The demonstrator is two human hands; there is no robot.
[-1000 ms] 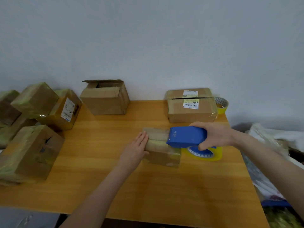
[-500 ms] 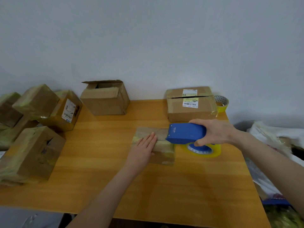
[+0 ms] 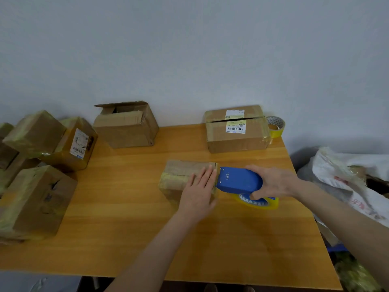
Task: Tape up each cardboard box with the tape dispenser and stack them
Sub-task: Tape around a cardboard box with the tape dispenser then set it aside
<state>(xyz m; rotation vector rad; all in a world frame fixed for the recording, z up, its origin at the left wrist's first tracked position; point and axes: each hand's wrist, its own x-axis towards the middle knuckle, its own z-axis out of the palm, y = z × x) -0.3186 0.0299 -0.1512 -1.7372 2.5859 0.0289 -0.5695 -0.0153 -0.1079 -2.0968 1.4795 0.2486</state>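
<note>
The small cardboard box (image 3: pixel 180 172) lay near the middle of the wooden desk (image 3: pixel 136 228). The left grip (image 3: pixel 199 192) was released, pressing flat on the box's top with straight fingers. The right grip (image 3: pixel 273 181) was clenched around the blue tape dispenser (image 3: pixel 239 180), whose mouth sat at the box's right edge, just beside the left fingertips. That closeness looked like the main hazard, since a jerk of the dispenser toward the box could bring its cutting edge against those fingers. The box seemed light and the desk's varnish smooth, so an eased press would probably let it skid or turn, leaving the tape crooked or creased. The film might also fold onto itself if it were pulled slack. The box was soft, scuffed brown card, already banded with yellowish glossy tape, and a dark seam ran along its top. The dispenser was hard, rounded plastic over a translucent yellow tape roll (image 3: pixel 260 202). Against the wall stood a box with raised flaps (image 3: pixel 126 127), a labelled box (image 3: pixel 236 135) with a gaping slit, and a spare tape roll (image 3: pixel 276 125). Taped boxes (image 3: pixel 35 199) were piled at the left.
</note>
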